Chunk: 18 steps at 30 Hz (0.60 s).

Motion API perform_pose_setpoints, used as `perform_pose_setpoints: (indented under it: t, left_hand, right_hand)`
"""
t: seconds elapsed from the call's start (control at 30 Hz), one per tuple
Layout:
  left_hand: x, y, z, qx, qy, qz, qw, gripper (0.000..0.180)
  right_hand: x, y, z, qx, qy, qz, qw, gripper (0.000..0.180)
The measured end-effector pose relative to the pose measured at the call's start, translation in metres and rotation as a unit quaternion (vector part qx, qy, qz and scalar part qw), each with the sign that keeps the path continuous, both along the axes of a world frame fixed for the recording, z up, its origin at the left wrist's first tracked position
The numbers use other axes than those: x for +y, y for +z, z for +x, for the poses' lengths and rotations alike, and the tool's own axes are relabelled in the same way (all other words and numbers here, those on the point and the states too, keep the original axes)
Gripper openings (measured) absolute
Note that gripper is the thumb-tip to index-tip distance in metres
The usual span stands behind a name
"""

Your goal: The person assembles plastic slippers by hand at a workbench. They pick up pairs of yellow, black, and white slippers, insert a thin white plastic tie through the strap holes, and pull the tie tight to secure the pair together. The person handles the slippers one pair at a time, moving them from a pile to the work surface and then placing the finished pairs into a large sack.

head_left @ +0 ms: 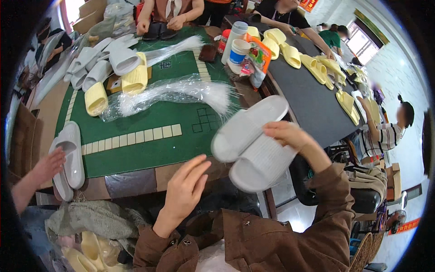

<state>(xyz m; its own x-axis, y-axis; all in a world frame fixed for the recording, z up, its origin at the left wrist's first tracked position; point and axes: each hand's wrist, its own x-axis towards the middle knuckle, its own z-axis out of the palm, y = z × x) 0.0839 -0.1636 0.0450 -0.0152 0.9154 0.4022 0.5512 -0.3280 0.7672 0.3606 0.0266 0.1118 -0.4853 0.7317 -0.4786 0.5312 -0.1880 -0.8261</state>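
Observation:
My right hand (290, 136) grips a pair of grey slide slippers (251, 143), held together sole side toward me, above the right edge of the green-topped table (149, 145). My left hand (186, 188) hangs open with fingers spread just left of the slippers, over the table's front edge, holding nothing. Both my sleeves are brown.
Clear plastic bags (181, 93) lie mid-table, with grey and yellow slippers (106, 68) piled at the far left. Another person's hand (47, 165) touches a grey slipper pair (70, 158) at the left edge. Cups and a snack packet (247, 52) stand behind; yellow slippers (317, 63) cover a dark table.

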Motion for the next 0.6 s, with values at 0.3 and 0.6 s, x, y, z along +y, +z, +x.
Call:
perform_pose_setpoints:
  t: [0.3, 0.6]
  left_hand:
    - [-0.003, 0.019, -0.063, 0.065, 0.300, 0.070, 0.949, 0.047]
    - [0.010, -0.033, -0.013, 0.193, 0.229, -0.103, 0.948, 0.073]
  right_hand:
    - [-0.085, -0.055, -0.142, 0.309, -0.043, -0.176, 0.933, 0.065]
    - [0.034, -0.074, -0.143, -0.005, 0.129, 0.522, 0.843, 0.036]
